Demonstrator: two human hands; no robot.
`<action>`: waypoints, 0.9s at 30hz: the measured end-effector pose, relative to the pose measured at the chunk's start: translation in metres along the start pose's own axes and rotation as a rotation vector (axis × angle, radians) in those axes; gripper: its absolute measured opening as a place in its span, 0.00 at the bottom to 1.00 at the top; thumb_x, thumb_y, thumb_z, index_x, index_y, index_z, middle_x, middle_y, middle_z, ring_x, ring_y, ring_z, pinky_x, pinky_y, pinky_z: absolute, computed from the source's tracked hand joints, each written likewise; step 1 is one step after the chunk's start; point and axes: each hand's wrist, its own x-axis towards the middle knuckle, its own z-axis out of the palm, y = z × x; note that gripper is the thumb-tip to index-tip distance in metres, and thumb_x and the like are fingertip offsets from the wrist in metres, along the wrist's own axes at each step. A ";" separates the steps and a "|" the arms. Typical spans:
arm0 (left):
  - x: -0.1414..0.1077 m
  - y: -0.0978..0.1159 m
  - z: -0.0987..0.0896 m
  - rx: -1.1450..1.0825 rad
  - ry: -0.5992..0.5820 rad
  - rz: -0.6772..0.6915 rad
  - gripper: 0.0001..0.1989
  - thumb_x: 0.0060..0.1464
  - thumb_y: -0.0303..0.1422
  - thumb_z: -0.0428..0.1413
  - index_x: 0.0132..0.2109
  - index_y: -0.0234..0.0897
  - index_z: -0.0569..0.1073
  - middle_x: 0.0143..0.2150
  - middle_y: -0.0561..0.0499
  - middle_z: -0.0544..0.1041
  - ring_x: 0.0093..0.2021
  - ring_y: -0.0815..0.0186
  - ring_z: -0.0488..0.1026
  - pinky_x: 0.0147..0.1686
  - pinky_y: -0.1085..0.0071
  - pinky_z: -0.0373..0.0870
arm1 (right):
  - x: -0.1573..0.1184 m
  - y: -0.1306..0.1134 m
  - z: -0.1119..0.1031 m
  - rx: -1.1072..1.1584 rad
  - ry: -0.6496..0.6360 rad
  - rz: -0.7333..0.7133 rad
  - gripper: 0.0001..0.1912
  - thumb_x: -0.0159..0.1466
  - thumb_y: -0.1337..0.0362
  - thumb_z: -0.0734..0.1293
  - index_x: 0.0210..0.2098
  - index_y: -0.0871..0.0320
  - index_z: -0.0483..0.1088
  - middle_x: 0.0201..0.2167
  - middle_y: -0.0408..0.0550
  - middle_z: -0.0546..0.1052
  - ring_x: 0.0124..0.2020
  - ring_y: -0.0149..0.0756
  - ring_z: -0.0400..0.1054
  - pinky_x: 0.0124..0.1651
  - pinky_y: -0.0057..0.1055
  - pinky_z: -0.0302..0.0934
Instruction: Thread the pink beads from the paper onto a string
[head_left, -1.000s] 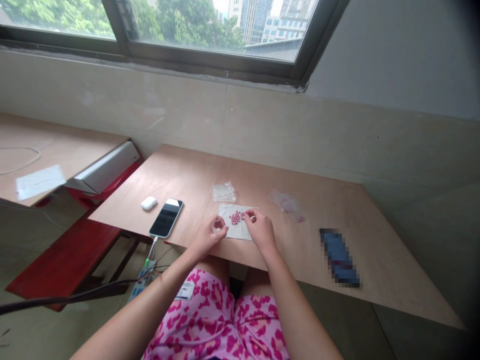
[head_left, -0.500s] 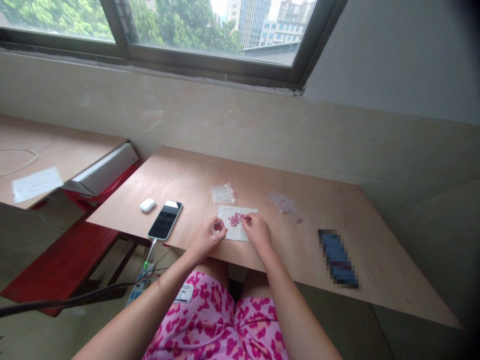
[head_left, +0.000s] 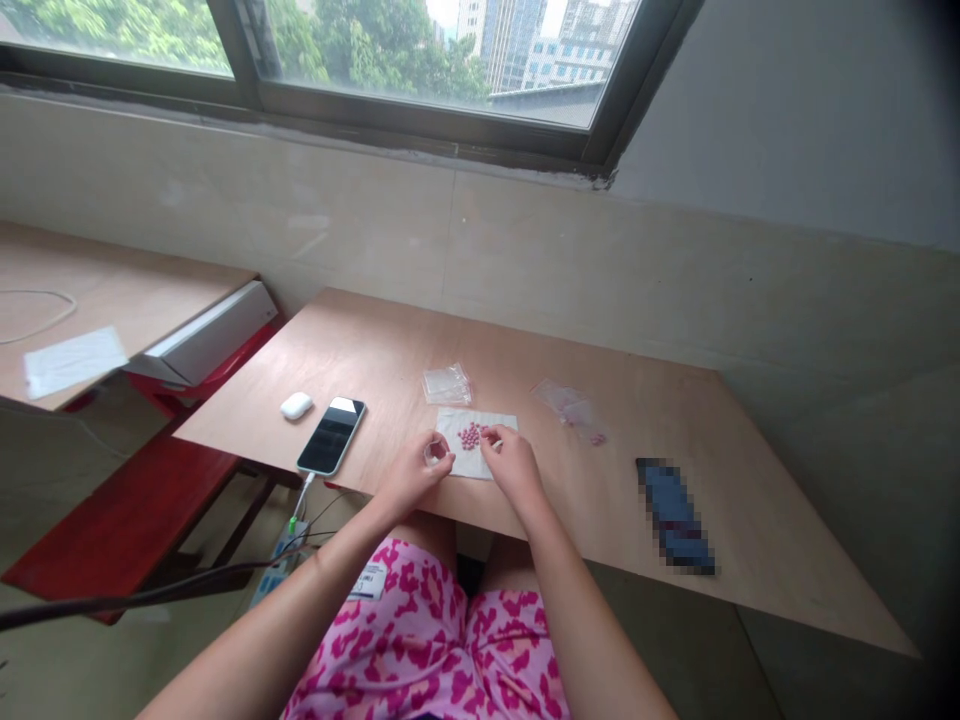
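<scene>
A loose cluster of small pink beads (head_left: 469, 437) lies on a white sheet (head_left: 475, 467) near the table's front edge. Left of the sheet, my left hand (head_left: 421, 470) is curled, with what looks like a small clear plastic bag (head_left: 433, 454) in its fingers. On the cluster's right side, my right hand (head_left: 513, 461) has thumb and forefinger pinched at the outermost beads. What sits between those fingertips is too small to tell.
Clear plastic bags (head_left: 447, 384) are stacked behind the sheet. More bags (head_left: 568, 405), some with pink beads, lie to the right. A charging phone (head_left: 332, 437) and a white earbud case (head_left: 296, 405) rest at left; a blurred dark-blue object (head_left: 676, 515) lies far right.
My right hand's fingertips have shifted slightly left, closer into the bead cluster. My left hand stays in nearly the same place. The whole view has moved a little.
</scene>
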 end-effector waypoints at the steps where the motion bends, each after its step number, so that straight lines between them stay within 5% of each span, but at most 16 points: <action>1: 0.000 0.001 0.000 0.000 -0.002 -0.002 0.06 0.58 0.36 0.59 0.37 0.38 0.73 0.34 0.50 0.76 0.37 0.61 0.74 0.41 0.66 0.67 | 0.001 0.006 0.003 -0.064 -0.011 -0.015 0.08 0.65 0.70 0.66 0.38 0.57 0.78 0.39 0.49 0.82 0.39 0.40 0.76 0.45 0.31 0.65; 9: 0.001 -0.004 0.001 -0.018 0.008 0.015 0.06 0.57 0.35 0.59 0.37 0.38 0.72 0.34 0.51 0.76 0.37 0.62 0.73 0.41 0.66 0.68 | -0.001 0.012 0.015 -0.207 -0.025 -0.029 0.07 0.65 0.69 0.67 0.38 0.56 0.77 0.40 0.50 0.80 0.40 0.40 0.75 0.44 0.30 0.64; 15: 0.001 -0.004 0.001 -0.001 0.003 0.008 0.06 0.57 0.36 0.59 0.36 0.38 0.72 0.34 0.50 0.76 0.36 0.61 0.73 0.40 0.66 0.68 | -0.006 -0.019 0.000 0.173 0.027 0.022 0.08 0.65 0.62 0.65 0.34 0.57 0.75 0.34 0.48 0.81 0.34 0.39 0.75 0.41 0.31 0.66; 20: 0.001 -0.006 0.003 -0.008 -0.002 0.010 0.05 0.57 0.35 0.59 0.37 0.38 0.73 0.34 0.51 0.76 0.35 0.62 0.73 0.39 0.67 0.68 | -0.013 -0.050 -0.007 0.329 -0.116 -0.067 0.09 0.65 0.60 0.67 0.37 0.57 0.78 0.35 0.47 0.82 0.35 0.38 0.75 0.40 0.30 0.67; 27: 0.001 -0.003 0.001 0.018 0.017 0.018 0.05 0.57 0.35 0.59 0.36 0.39 0.73 0.33 0.51 0.77 0.36 0.61 0.74 0.40 0.66 0.68 | -0.010 -0.008 0.002 -0.025 0.011 0.048 0.08 0.65 0.66 0.65 0.33 0.55 0.78 0.33 0.47 0.81 0.34 0.40 0.75 0.40 0.31 0.64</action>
